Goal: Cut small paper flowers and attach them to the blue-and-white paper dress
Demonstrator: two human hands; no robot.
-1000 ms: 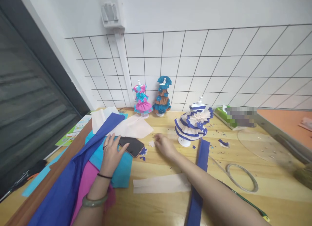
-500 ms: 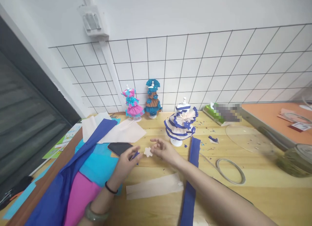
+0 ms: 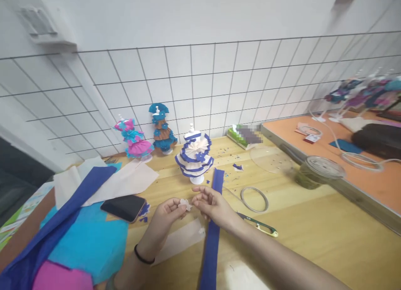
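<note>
My left hand (image 3: pixel 166 219) pinches a small pale paper flower (image 3: pixel 185 204) between thumb and fingers. My right hand (image 3: pixel 211 204) is at the flower's right edge, thumb and a finger closed there and another finger raised. Just behind the hands stands a small white dress form (image 3: pixel 194 156) in a cream crepe paper dress with blue trim. A pale paper strip (image 3: pixel 180 242) lies under the left hand. A long blue crepe strip (image 3: pixel 210 248) runs beneath the right wrist. Blue paper flower pieces (image 3: pixel 144 209) lie beside a black phone (image 3: pixel 124 207).
Two more dressed forms, pink-turquoise (image 3: pixel 138 145) and teal-brown (image 3: pixel 163 131), stand by the wall grid. Crepe sheets (image 3: pixel 90 248) cover the left. To the right are a wire coil (image 3: pixel 254 199), a green-handled cutting tool (image 3: pixel 260 225), a tape roll (image 3: pixel 319 171) and a green packet (image 3: pixel 242 136).
The view has swung to the right. The pale flower has gone from my right hand's pinch into my left hand's. Blue flower pieces by the phone now show more fully.
</note>
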